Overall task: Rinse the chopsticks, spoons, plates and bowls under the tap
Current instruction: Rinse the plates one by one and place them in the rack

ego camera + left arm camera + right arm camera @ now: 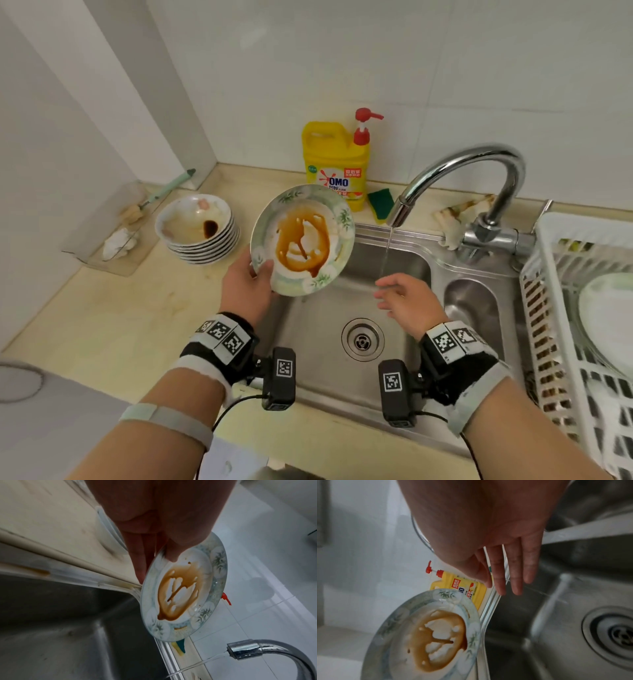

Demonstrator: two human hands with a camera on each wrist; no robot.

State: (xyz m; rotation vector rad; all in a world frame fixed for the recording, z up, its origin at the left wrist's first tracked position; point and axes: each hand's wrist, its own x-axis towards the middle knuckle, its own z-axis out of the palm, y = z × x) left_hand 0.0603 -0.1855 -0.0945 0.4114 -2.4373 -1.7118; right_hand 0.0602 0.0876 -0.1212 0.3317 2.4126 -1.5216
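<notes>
Left hand pinching plate at its lower-left rim, thumb on the face, fingers behind; plate tilted, held above the left edge of the sink, apart from the water. Brown sauce ring smeared over plate centre, green leaf pattern round the border. Right hand over the sink basin, fingers straight and spread, grasping nothing, fingertips at the thin water stream running from the tap. Stack of dirty bowls on the table left of the sink, top one holding a dark sauce puddle. Yellow detergent bottle with red pump against the wall behind the plate; green sponge just beside it. White dish rack right of the sink, with a pale dish inside. Drain visible in basin floor
</notes>
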